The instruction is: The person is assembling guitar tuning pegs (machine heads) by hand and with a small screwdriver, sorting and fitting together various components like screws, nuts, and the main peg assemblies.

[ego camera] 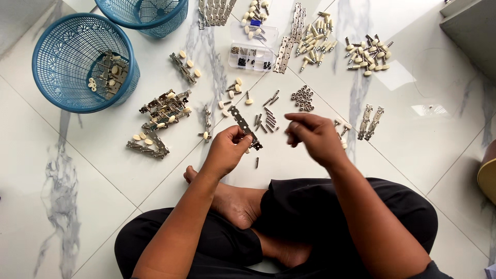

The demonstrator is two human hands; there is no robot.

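Note:
I sit cross-legged on a white marble floor. My left hand (227,150) grips the near end of a long perforated metal plate (241,120), which slants up and away to the left. My right hand (314,135) hovers just right of it with the fingers curled together; I cannot see anything between them. Several small dark screws (267,120) lie on the floor between the two hands, and one lies alone (257,163) below the plate. A cluster of small metal bushings (303,98) sits just beyond my right hand.
A blue mesh basket (62,95) at the far left holds assembled metal parts; a second basket (142,18) stands behind it. A heap of assembled plates (163,116), a clear compartment box (252,49), cream-knobbed pegs (368,56) and loose plates (372,121) lie around.

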